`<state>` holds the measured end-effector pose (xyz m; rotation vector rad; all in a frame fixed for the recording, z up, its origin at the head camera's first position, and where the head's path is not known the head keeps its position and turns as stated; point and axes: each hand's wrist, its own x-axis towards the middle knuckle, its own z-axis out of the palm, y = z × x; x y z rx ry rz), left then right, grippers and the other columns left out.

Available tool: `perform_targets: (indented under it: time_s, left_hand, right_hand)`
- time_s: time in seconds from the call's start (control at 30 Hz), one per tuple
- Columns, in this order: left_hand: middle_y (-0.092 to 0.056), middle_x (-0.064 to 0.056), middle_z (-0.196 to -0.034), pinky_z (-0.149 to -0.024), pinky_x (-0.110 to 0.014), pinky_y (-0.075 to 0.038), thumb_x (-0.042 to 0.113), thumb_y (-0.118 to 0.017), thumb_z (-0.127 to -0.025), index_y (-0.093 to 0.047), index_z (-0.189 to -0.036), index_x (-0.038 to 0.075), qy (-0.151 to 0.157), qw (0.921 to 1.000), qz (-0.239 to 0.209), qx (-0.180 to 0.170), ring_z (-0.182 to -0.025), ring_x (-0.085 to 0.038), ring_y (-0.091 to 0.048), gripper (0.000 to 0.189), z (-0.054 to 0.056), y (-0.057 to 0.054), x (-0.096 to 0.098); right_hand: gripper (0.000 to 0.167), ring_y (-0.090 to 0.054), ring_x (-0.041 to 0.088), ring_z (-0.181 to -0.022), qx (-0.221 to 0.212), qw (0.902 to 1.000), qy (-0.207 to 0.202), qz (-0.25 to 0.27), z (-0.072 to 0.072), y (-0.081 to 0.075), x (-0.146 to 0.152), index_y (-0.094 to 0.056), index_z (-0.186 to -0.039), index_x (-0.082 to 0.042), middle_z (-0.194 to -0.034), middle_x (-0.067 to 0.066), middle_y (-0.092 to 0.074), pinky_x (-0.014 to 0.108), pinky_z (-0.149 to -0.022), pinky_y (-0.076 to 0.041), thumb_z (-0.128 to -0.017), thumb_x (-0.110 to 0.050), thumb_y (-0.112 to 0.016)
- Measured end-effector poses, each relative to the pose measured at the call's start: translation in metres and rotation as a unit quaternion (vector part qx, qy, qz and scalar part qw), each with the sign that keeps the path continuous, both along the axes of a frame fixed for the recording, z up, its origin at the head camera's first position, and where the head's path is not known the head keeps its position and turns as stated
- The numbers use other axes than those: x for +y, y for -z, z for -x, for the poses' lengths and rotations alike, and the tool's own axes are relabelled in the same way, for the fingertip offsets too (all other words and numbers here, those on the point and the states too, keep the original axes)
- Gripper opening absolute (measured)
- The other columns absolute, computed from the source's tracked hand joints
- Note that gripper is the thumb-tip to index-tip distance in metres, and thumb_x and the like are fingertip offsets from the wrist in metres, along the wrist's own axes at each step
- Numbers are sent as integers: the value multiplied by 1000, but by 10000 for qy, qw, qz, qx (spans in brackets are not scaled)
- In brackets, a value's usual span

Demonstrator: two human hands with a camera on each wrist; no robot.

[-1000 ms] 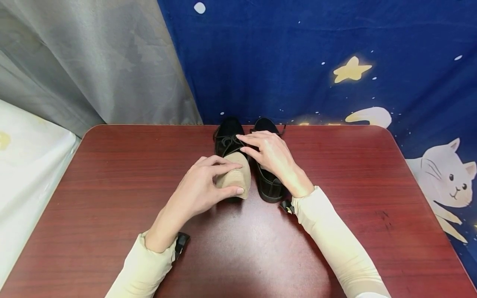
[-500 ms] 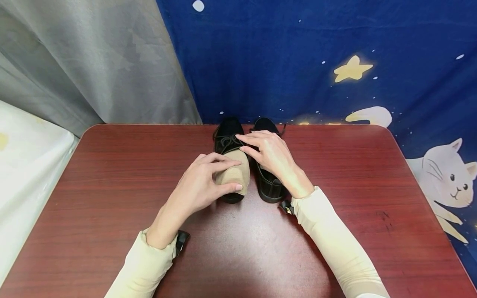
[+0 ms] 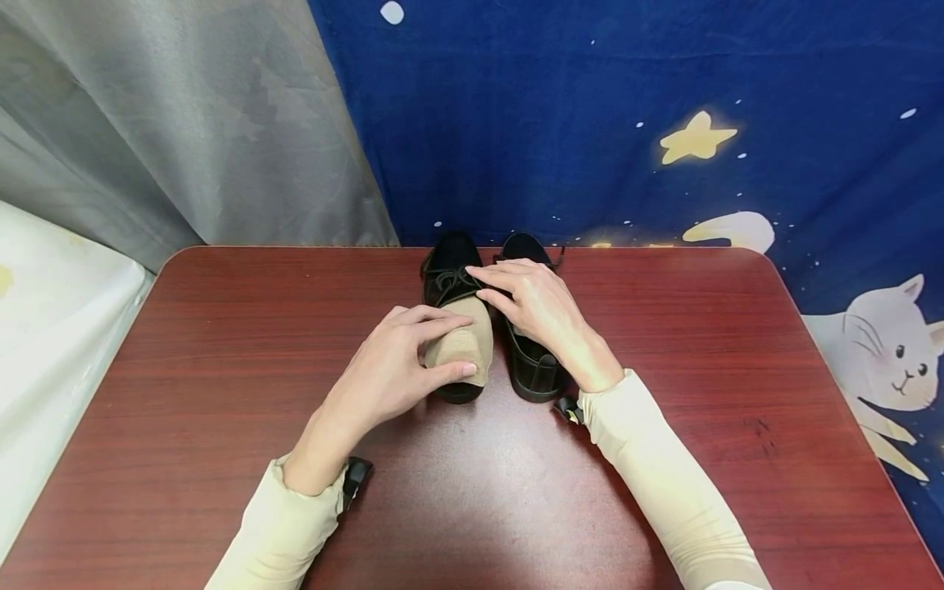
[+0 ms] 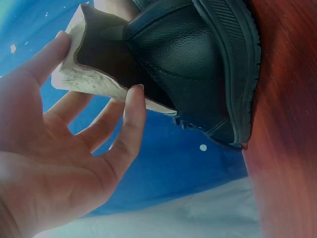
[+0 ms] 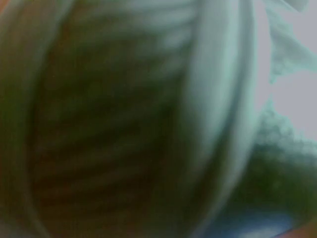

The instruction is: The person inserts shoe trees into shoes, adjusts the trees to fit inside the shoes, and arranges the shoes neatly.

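Observation:
In the head view, two black lace-up shoes stand side by side at the table's far edge, toes pointing away. A beige insole (image 3: 465, 348) lies partly inside the left shoe (image 3: 451, 254), its heel end raised. My left hand (image 3: 387, 365) pinches the insole's sides between thumb and fingers. The left wrist view shows the insole's dark underside (image 4: 106, 52) above the shoe opening. My right hand (image 3: 542, 307) reaches over the right shoe (image 3: 534, 373) and holds the left shoe near its laces, thumb at the tongue's edge; its contact is partly hidden.
The reddish-brown wooden table (image 3: 258, 328) extends around the shoes. Behind it hang a grey curtain (image 3: 243, 123) and a blue curtain (image 3: 553, 123) with stars and a cat. In the right wrist view, a blurred ribbed dark surface (image 5: 109, 124) fills most of the picture.
My left hand and the raised heel end of the insole have shifted slightly left and lower, uncovering the left shoe's black heel. My right hand stays in place.

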<state>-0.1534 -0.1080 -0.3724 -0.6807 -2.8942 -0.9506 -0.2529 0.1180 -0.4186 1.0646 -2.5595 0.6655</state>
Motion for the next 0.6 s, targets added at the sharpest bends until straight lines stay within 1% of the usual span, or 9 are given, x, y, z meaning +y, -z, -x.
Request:
perform_targets:
  time_s: [0.07,0.2,0.3,0.43,0.6]
  left_hand:
    - [-62,2,-130,-91,-39,-46,43,-79,-83,-65,-134,26,96,9999,-43,-65,-109,-19,-54,56,0,0,-3]
    - [-64,2,-131,-88,-36,-46,35,-82,-81,-63,-136,24,332,9990,-284,-103,-99,-17,-55,59,0,0,-8]
    - [-64,1,-131,-87,-35,-48,32,-84,-80,-63,-136,23,441,9979,-465,-103,-102,-18,-57,60,1,1,-11]
    - [-65,2,-130,-83,-34,-50,32,-84,-80,-64,-135,23,449,9972,-579,-116,-99,-18,-58,60,4,4,-12]
    - [-65,1,-129,-81,-33,-49,33,-84,-80,-64,-135,23,436,9973,-582,-47,-91,-16,-57,59,5,7,-11]
  right_hand:
    - [36,-60,23,-120,14,10000,-21,-21,0,0,0,-66,-134,-19,-126,5,-68,37,-107,-39,-99,-26,-62]
    - [36,-61,22,-119,-37,10000,22,45,0,0,0,-66,-133,-19,-126,5,-68,36,-107,-39,-99,-27,-62]
    - [36,-61,21,-119,-74,9999,57,98,-1,0,-1,-66,-133,-20,-125,4,-68,36,-107,-39,-99,-28,-62]
    - [35,-61,23,-119,-88,9998,75,169,0,1,-1,-67,-132,-20,-125,5,-68,37,-107,-40,-99,-29,-63]
    - [35,-61,26,-118,-125,9996,84,219,-1,2,-1,-67,-132,-19,-125,7,-69,38,-107,-40,-98,-28,-63]
